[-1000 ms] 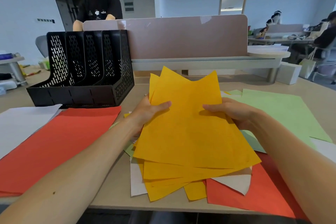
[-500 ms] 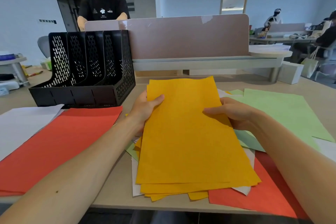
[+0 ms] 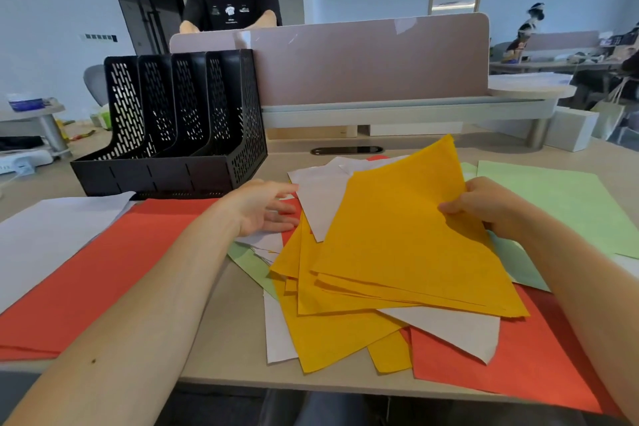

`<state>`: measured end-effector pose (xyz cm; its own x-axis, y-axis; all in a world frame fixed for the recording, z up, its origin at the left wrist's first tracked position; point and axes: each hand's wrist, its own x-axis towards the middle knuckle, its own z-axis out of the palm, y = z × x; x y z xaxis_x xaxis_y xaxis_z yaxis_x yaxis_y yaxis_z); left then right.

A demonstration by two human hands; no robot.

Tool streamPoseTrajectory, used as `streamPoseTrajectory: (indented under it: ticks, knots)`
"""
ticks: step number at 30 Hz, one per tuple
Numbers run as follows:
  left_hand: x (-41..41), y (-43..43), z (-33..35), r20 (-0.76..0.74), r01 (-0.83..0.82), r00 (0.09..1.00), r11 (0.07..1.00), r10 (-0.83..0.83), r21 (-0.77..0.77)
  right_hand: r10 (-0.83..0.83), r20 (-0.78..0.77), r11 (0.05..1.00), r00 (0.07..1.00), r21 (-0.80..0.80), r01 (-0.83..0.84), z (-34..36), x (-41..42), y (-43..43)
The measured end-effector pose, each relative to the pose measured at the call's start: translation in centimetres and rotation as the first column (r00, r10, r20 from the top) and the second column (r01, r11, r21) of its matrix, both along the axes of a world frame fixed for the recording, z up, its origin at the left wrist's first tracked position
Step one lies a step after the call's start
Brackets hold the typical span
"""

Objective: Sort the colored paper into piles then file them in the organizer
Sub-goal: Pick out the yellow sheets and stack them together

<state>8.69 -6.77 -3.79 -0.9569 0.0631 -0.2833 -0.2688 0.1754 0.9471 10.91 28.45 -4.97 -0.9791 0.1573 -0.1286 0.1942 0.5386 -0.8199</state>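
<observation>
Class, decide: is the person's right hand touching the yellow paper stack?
Touching. The head view shows the right hand gripping the yellow paper stack at its right edge, thumb on top.

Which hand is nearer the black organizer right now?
Left. The left hand is open just beside the organizer's near right corner. The right hand is well off to the right, pinching the edge of the yellow stack.

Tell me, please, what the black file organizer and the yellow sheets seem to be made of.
The black file organizer looks like moulded plastic, semi-matte: thin walls with uniform slots and a soft sheen; painted metal is possible. The yellow sheets that the right hand grips look like thin matte paper: they bend, fan out and show no gloss.
</observation>
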Motion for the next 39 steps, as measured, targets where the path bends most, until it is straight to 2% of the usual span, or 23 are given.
streamPoseTrajectory:
  ticks: [5, 9, 16, 18, 20, 22, 24, 25, 27, 30, 31, 33, 35, 39]
  knots:
    - [0.1, 0.2, -0.2, 0.008, 0.103, 0.995, 0.993, -0.103, -0.065, 0.024, -0.015, 1.0, 1.0, 0.013, -0.024, 0.0, 0.0, -0.1]
    - [0.4, 0.7, -0.4, 0.043, 0.227, 0.974, 0.958, -0.223, -0.173, 0.028, -0.011, 0.999, 1.0, 0.042, -0.028, -0.1, 0.0, -0.2]
    - [0.8, 0.8, -0.5, 0.106, 0.336, 0.942, 0.889, -0.319, -0.31, 0.035, -0.013, 0.998, 0.999, 0.052, -0.035, 0.0, 0.1, -0.1]
    - [0.9, 0.9, -0.4, 0.1, 0.325, 0.946, 0.892, -0.31, -0.314, 0.028, -0.015, 0.998, 0.999, 0.056, -0.028, 0.0, 0.1, -0.1]
    - [0.9, 0.8, -0.2, 0.049, 0.253, 0.967, 0.932, -0.249, -0.259, 0.029, -0.014, 0.998, 0.999, 0.054, -0.028, -0.1, 0.0, -0.1]
    - [0.9, 0.6, 0.2, -0.025, 0.096, 0.995, 0.986, -0.101, -0.135, 0.026, -0.01, 0.998, 1.0, 0.052, -0.025, -0.1, 0.0, 0.0]
    - [0.8, 0.3, 0.7, -0.117, -0.091, 0.99, 0.989, 0.078, -0.113, 0.022, -0.006, 0.998, 1.0, 0.052, -0.022, -0.2, -0.1, 0.0]
    - [0.8, 0.1, 0.8, -0.161, -0.137, 0.98, 0.982, 0.116, -0.127, 0.02, -0.006, 0.999, 1.0, 0.05, -0.019, -0.2, -0.1, 0.0]
    - [0.7, -0.3, 1.0, -0.177, -0.114, 0.981, 0.978, 0.083, -0.177, 0.018, -0.009, 0.999, 1.0, 0.047, -0.018, -0.2, -0.1, -0.1]
    - [1.0, -1.0, 1.0, -0.055, 0.083, 0.993, 0.949, -0.105, -0.304, 0.033, -0.009, 0.999, 0.999, 0.034, -0.033, -0.1, 0.1, -0.3]
    - [0.9, -1.2, 1.2, -0.068, 0.074, 0.993, 0.947, -0.1, -0.312, 0.038, -0.013, 0.999, 0.999, 0.025, -0.038, -0.1, 0.1, -0.3]
    - [0.9, -1.5, 2.2, -0.217, -0.042, 0.976, 0.944, -0.032, -0.327, 0.045, -0.011, 0.999, 0.999, -0.002, -0.045, 0.0, 0.3, -0.4]
    - [0.9, -1.7, 4.3, -0.396, -0.145, 0.918, 0.921, -0.01, -0.36, 0.037, -0.006, 0.999, 0.999, -0.025, -0.037, -0.1, 0.3, -0.3]
    - [1.9, -0.8, 10.1, -0.649, -0.265, 0.744, 0.819, -0.162, -0.509, 0.026, -0.015, 0.987, 1.0, -0.16, -0.028, 0.2, 0.2, -0.3]
